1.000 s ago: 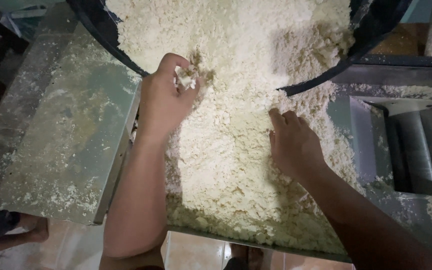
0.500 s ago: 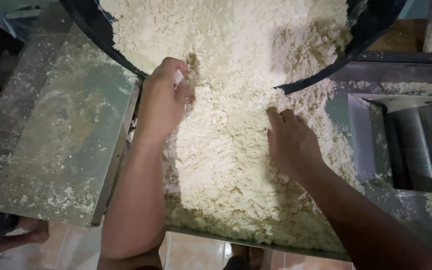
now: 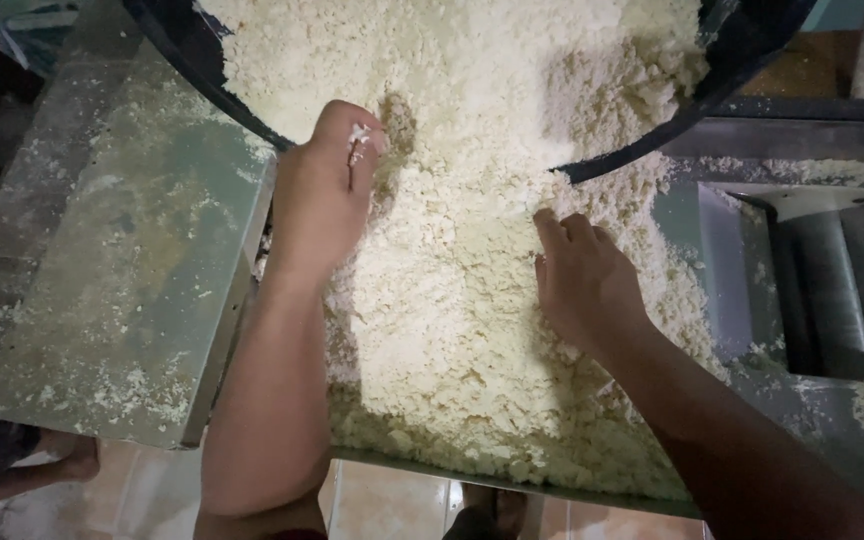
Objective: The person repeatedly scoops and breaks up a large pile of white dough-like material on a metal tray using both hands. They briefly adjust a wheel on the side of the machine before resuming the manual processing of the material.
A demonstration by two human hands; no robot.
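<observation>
The left hand (image 3: 327, 190) was curled into a loose fist, its fingers closed on a clump of pale, crumbly meal (image 3: 472, 300), with bits of it stuck to the knuckles. It sat at the left edge of the heap, just below the dark rim of the black tub (image 3: 177, 60) from which the meal spilled. The right hand (image 3: 587, 285) lay flat on the heap near its right side, fingers together and stretched out, pressing on the crumbs and gripping nothing. The two hands were well apart, with the middle of the heap between them.

The meal filled a grey metal tray (image 3: 512, 487), reaching down to its near edge, where the crumbs thinned out. To the left, a sloping green metal panel (image 3: 122, 280) was dusted with scattered crumbs, thickest near its lower corner. To the right of the tray, a metal roller (image 3: 827, 290) lay in a recessed housing, with more crumbs gathered around its frame. Below the near edge, a tiled floor (image 3: 382, 505) showed, and a bare foot (image 3: 67, 460) stood on it at the lower left.
</observation>
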